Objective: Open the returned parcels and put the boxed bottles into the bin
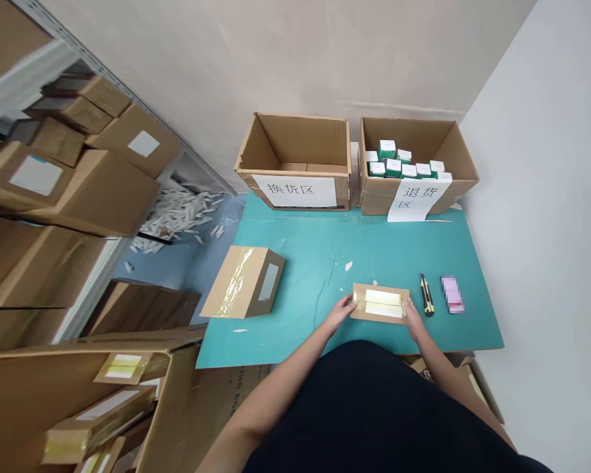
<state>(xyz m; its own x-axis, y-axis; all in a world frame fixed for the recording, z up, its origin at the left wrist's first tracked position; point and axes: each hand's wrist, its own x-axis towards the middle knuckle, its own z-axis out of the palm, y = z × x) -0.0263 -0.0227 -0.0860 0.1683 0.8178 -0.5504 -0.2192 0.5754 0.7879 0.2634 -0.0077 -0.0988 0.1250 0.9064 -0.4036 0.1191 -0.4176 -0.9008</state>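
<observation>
A small taped cardboard box (pixel 380 316) with a white label on its top lies between my two hands, near the front edge of the green table. My left hand (pixel 343 311) grips its left end, and my right hand (pixel 412 318) grips the right end. Just right of that hand lies a yellow and black utility knife (pixel 426 295). Beyond the knife is a phone-like item with a pink, pixelated face (pixel 453 294). A larger cardboard box (pixel 241 279), sealed with clear tape, sits to the left on the table.
At the back of the table (pixel 320 249) stand two open cartons: the left carton (pixel 243 171) and the right carton (pixel 374 197), which holds several green-and-white boxes. Shelves with cardboard boxes (pixel 113 190) rise at left. A big open carton (pixel 177 394) with parcels stands at lower left.
</observation>
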